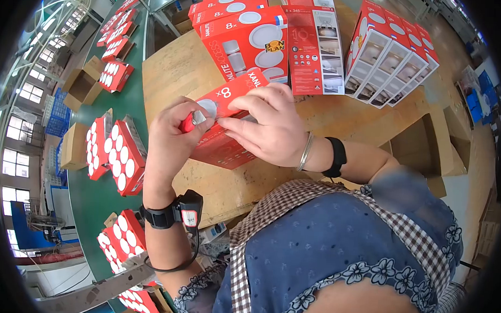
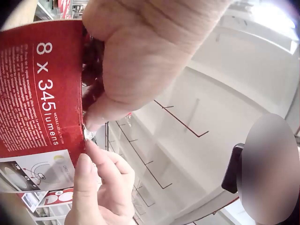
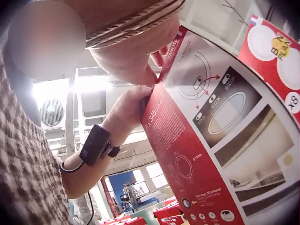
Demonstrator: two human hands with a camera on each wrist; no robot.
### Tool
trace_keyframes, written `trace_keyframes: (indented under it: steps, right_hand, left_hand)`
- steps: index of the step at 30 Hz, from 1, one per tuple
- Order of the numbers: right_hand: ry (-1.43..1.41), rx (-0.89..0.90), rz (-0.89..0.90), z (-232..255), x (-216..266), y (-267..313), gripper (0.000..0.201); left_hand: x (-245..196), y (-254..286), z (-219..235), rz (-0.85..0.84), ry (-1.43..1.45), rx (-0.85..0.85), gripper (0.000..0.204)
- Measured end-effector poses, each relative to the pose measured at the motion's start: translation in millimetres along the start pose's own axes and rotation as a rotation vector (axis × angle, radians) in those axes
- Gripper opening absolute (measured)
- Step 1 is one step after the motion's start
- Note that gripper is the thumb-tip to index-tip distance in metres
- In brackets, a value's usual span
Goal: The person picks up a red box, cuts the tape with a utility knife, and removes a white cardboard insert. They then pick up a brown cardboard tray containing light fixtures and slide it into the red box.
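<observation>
A red printed light box (image 1: 229, 147) stands on the table, under both hands. My left hand (image 1: 174, 126) is at its near left top corner, fingers curled round a small red tool with a silvery end (image 1: 198, 118); the tool's kind is hidden by the grip. My right hand (image 1: 271, 124) lies across the top edge, its index finger over the top and its thumb on the side, pinching the edge. In the left wrist view, a small clear shiny scrap (image 2: 89, 134) shows at the box edge between the two hands' fingertips.
Red boxes (image 1: 243, 40) stand close behind, with another row (image 1: 394, 56) to the right. An open brown carton (image 1: 422, 146) is at the table's right side. On the left, a green conveyor (image 1: 83, 200) carries several red packs of white discs (image 1: 123, 157) and brown cartons (image 1: 83, 84).
</observation>
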State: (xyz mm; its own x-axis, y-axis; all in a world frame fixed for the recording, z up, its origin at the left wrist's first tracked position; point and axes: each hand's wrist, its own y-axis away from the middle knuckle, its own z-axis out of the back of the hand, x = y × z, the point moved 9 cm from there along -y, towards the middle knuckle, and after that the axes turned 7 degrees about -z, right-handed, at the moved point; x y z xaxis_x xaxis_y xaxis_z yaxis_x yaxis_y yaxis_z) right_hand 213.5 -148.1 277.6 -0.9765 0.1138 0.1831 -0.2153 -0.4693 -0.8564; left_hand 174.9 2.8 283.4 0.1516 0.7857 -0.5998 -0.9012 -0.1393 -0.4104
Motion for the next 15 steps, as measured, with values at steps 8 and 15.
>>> trace_keyframes:
  steps: [8, 15]
  right_hand:
    - [-0.060, 0.056, -0.050, -11.7, 0.3, -2.1, 0.014]
    - [0.039, 0.146, -0.056, -16.2, 0.8, -11.8, 0.020]
  left_hand:
    - [1.4, -2.8, 2.1, -0.022, -0.039, 0.002, 0.018]
    - [4.9, -12.4, 1.9, -0.044, -0.052, -0.014, 0.020]
